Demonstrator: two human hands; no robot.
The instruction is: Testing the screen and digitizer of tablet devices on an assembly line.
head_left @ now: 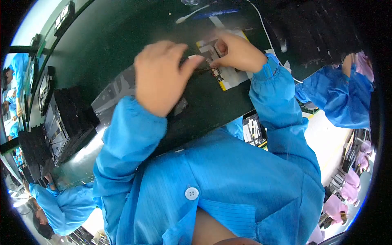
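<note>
Blue sleeves fill most of my view, and they hide a good deal: my left hand (160, 75) covers whatever lies under its palm, and my right hand (237, 52) lies over the upper part of the small flat device (222, 65) I am working on. What shows of that device is a pale, rectangular slab with a yellow strip along its lower edge and at one upper corner, grey blocks near the middle, and a small reddish-brown patch by the yellow edge. It lies flat on the dark green counter (110, 36), just ahead of my chest, between my two hands. Fine detail on it is too blurred for me to read.

My left grip is loosely curled, thumb stretched toward the device; I cannot tell whether it pinches anything. My right grip is bent with the fingertips pressed down on the device; whether it has hold of a part, I cannot tell either.

Stacks of black trays (61, 122) stand at the counter's left end, partly cut by the rim. A white cable (265, 32) curves past the device on the right. Another person's blue sleeve (339, 94) enters at right, the hand mostly out of view.
</note>
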